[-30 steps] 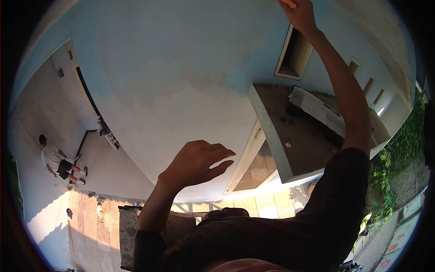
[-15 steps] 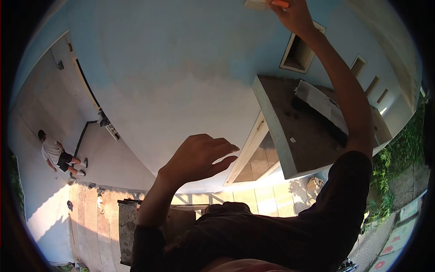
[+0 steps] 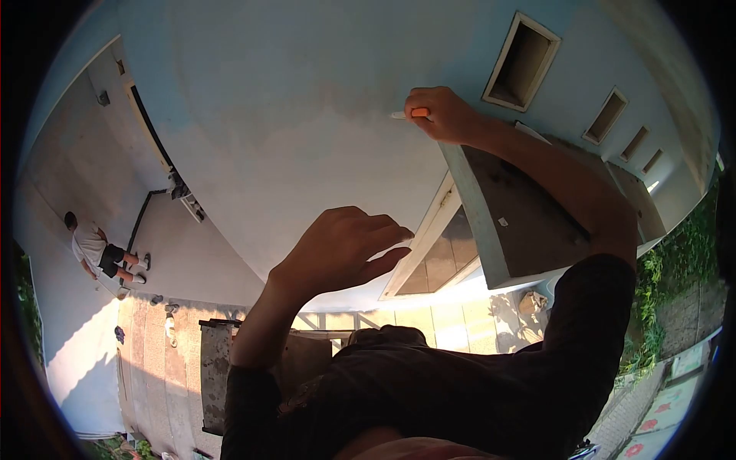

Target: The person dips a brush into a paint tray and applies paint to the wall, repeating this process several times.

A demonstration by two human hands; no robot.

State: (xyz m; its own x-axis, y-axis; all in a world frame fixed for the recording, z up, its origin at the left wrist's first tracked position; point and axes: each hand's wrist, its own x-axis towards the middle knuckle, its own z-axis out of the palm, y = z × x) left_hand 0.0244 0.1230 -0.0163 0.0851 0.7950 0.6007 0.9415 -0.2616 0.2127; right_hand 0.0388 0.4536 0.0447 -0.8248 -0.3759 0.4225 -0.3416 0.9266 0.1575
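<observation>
My right hand [image 3: 441, 103] is closed round a tool with an orange handle [image 3: 419, 113]. A narrow pale end sticks out to the left of the fist, against or close to the wall [image 3: 291, 146]; whether it is a brush or a scraper I cannot make out. The wall is pale blue higher up and whitish lower down, with a blotchy border between. Lower and to the left, my left hand [image 3: 337, 249] is open and holds nothing, thumb and fingers apart. It hangs in front of the whitish part of the wall.
A concrete ledge [image 3: 474, 207] juts out under my right forearm, above a framed window [image 3: 441, 245]. Framed openings [image 3: 521, 65] line the wall at upper right. At far left a person [image 3: 92, 245] in a white shirt stands by another wall. Plants [image 3: 659, 299] grow at right.
My right hand has come down and left along the wall with the orange-handled tool, from the top edge to just above the ledge. My left hand has barely shifted.
</observation>
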